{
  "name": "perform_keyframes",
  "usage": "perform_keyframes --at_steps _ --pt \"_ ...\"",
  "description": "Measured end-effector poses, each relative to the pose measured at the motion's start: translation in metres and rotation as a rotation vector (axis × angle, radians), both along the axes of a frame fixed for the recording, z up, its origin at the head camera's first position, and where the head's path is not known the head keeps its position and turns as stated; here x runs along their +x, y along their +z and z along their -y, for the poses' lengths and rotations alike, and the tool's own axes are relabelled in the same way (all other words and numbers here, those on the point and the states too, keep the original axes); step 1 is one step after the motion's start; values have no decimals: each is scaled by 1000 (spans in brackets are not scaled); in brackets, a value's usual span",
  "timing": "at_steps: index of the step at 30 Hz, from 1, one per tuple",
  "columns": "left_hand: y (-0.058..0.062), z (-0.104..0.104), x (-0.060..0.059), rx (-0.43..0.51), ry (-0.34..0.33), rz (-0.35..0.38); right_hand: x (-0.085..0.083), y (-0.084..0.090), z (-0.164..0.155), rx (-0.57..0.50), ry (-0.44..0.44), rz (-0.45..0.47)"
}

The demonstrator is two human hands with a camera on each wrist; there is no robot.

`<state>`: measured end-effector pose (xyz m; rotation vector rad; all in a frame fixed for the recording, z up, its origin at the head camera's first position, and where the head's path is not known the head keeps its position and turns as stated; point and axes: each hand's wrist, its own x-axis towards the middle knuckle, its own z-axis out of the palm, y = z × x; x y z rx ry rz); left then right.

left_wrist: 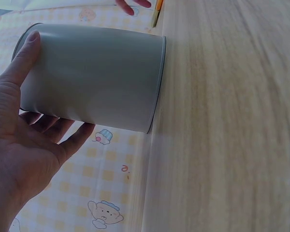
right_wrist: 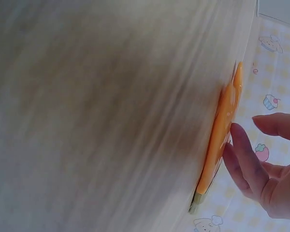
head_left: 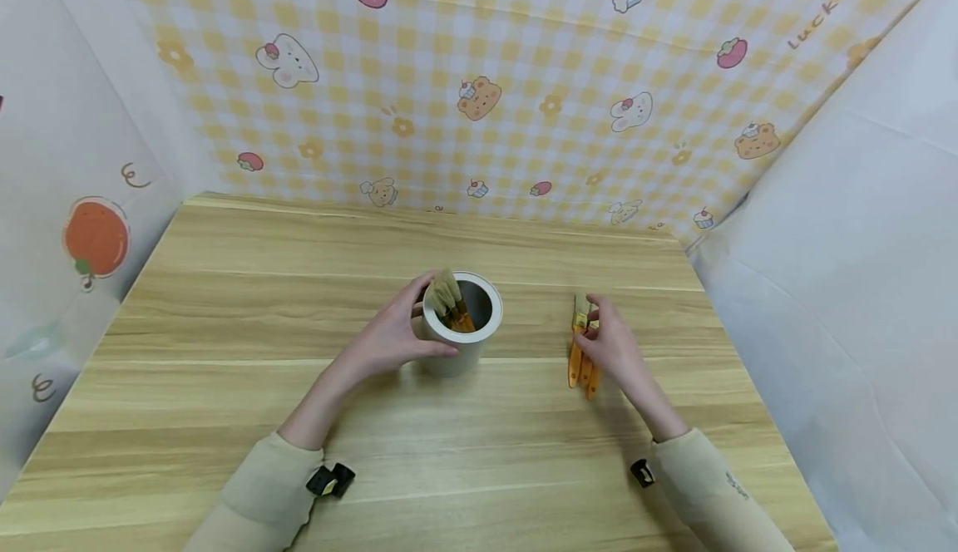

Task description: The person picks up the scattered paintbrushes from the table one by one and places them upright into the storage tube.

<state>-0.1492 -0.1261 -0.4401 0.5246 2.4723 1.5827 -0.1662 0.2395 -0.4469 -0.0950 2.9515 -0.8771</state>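
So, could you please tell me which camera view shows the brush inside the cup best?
The head view: it looks down into the cup and shows the brush. The left wrist view shows only the cup's outer wall; the right wrist view misses it.

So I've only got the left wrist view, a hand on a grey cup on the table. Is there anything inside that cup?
Observer: Yes. The head view shows a brush standing in the cup, bristles up, orange handle down inside.
Operator: Where's the other hand?
Observer: The right hand is to the cup's right, down on orange-handled brushes lying on the table.
Operator: Has it picked them up?
Observer: Not by the right wrist view: the brushes lie flat and the fingers only touch them.
Operator: And my hand's grip?
Observer: The left hand wraps the cup's side, thumb near the rim.
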Motion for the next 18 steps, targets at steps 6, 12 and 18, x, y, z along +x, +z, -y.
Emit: perform_keyframes --at_steps 6,12,18 --pt "0 0 0 0 0 3 -2 -5 2 74 5 8" --pt "0 0 0 3 -1 2 -2 -7 3 108 20 17" --pt "0 0 1 2 0 12 -3 -8 6 133 20 31"
